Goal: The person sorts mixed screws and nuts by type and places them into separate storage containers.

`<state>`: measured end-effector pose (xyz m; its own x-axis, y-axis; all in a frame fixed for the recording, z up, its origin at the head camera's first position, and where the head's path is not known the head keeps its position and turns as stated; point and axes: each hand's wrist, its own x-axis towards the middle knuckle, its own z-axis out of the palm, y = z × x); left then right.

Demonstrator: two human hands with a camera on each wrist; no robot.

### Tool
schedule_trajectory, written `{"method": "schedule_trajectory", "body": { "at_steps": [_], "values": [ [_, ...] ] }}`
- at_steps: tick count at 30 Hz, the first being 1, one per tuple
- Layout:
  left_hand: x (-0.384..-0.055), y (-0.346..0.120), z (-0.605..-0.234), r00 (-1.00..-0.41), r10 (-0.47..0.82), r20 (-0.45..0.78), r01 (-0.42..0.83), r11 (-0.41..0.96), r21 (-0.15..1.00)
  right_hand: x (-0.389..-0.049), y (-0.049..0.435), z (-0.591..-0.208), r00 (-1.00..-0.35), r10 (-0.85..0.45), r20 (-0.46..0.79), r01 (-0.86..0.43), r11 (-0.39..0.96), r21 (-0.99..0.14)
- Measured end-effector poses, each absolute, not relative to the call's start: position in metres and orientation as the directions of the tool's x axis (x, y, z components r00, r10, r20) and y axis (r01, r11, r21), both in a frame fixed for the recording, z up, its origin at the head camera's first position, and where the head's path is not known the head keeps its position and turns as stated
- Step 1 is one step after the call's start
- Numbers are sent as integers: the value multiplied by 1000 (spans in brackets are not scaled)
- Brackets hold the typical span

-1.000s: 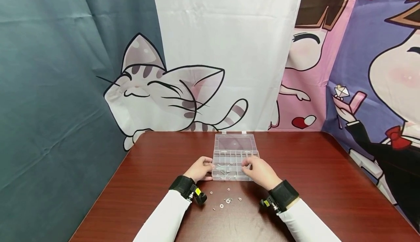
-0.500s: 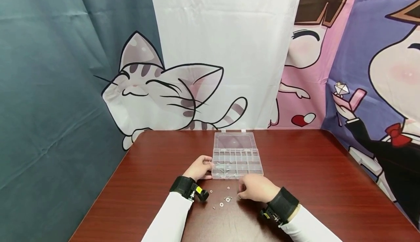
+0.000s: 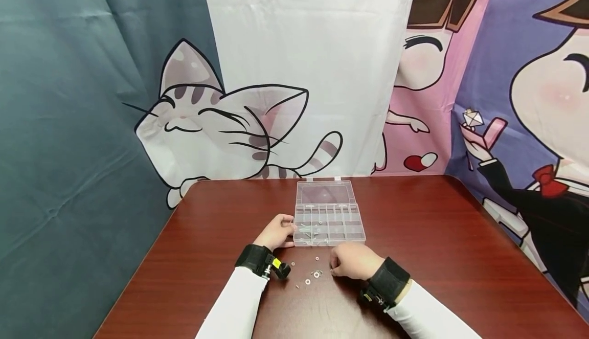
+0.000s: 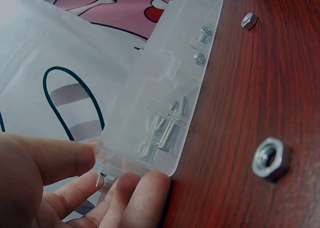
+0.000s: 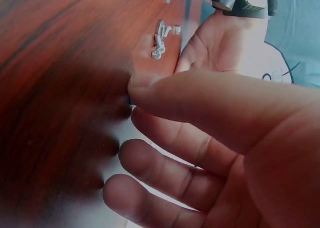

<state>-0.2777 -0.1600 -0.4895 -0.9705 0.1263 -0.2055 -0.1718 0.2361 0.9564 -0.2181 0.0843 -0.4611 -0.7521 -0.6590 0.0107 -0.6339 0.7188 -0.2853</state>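
A clear plastic compartment box (image 3: 350,230) stands with its lid (image 3: 325,194) folded back. My left hand (image 3: 276,231) grips its left front corner. In the left wrist view, long bolts (image 4: 170,125) and short screws (image 4: 203,35) lie inside the box. My right hand (image 3: 355,261) is down at the tabletop in front of the box. Its thumb (image 5: 160,90) and forefinger pinch a small metal piece, mostly hidden by the fingertips. Left of it lie a washer (image 3: 308,281), a small pile of hardware (image 3: 316,274) and two nuts, one nut (image 4: 270,159) close to the box.
The dark red wooden table (image 3: 221,201) runs back to a printed cloth backdrop (image 3: 294,32). A tiny metal piece (image 3: 297,286) lies near the front. Each wrist wears a black camera strap (image 3: 388,280).
My right hand has left the box and come down to the tabletop, covering a small piece that lay there. My left hand keeps its grip on the box. The head view has shifted slightly.
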Motion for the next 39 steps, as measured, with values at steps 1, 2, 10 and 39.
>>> {"method": "schedule_trajectory", "body": {
  "at_steps": [1,2,10,39],
  "values": [
    [-278,-160,-490,-970,127,-207,-174,234,957,-218,84,-461,-748,-663,13,-638,715,-284],
    [-278,-161,-489,-970,127,-207,-173,236,956,-219,84,-461,-744,-668,14,-643,711,-286],
    [-278,-160,-487,-969,135,-205,-173,219,960,-219,84,-459,-743,-669,-25,-624,705,-337],
    [-277,-161,-490,-966,127,-223,-197,191,962,-251,100,-439,-836,-544,76,-507,710,-490]
  ]
}}
